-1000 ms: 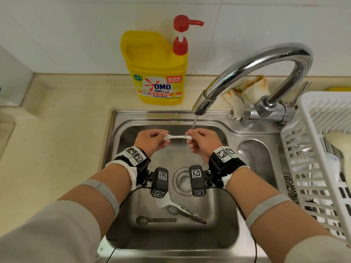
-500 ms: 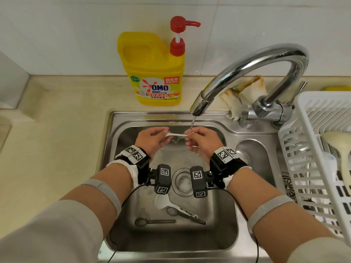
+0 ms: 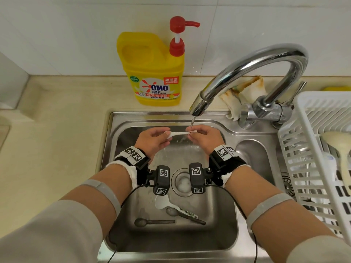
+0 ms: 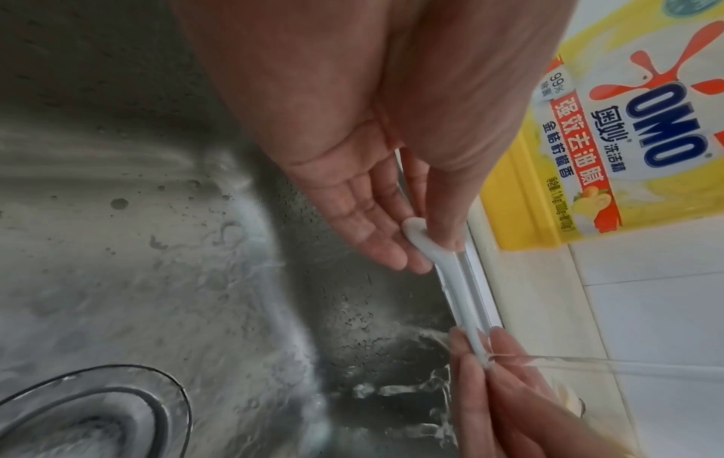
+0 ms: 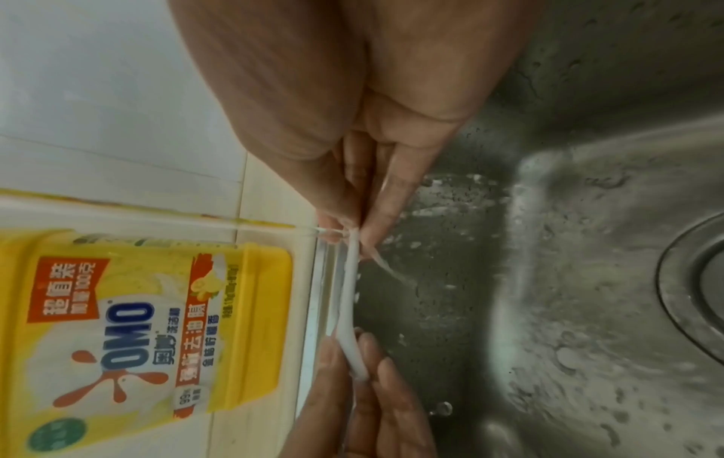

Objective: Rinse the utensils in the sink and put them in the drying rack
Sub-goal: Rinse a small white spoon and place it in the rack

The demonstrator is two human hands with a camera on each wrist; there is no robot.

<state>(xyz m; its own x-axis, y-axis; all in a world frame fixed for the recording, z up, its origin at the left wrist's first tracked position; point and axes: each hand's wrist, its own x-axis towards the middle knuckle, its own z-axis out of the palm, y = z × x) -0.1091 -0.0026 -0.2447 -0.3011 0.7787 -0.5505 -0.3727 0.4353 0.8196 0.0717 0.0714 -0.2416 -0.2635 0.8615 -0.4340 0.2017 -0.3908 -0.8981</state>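
A small white plastic spoon (image 3: 178,133) is held level over the steel sink (image 3: 133,118), under a thin stream from the faucet (image 3: 245,67). My left hand (image 3: 154,138) pinches its bowl end (image 4: 421,237) between thumb and fingers. My right hand (image 3: 202,136) pinches the handle end (image 5: 352,241), where the water lands. Three more utensils lie on the sink floor: a dark spoon (image 3: 152,222), a second dark spoon (image 3: 182,214) and a white spoon (image 3: 161,203) with a patterned handle. The white drying rack (image 3: 311,149) stands at the right.
A yellow dish-soap pump bottle (image 3: 153,73) stands on the counter behind the sink. A stained cloth (image 3: 245,92) lies by the faucet base. The drain (image 3: 181,182) sits mid-basin. The rack holds a cream ladle (image 3: 340,149) and other utensils.
Both hands stay under the stream with the white spoon between them. The spoon has shifted slightly left, so the water now lands nearer the handle end by my right fingers.
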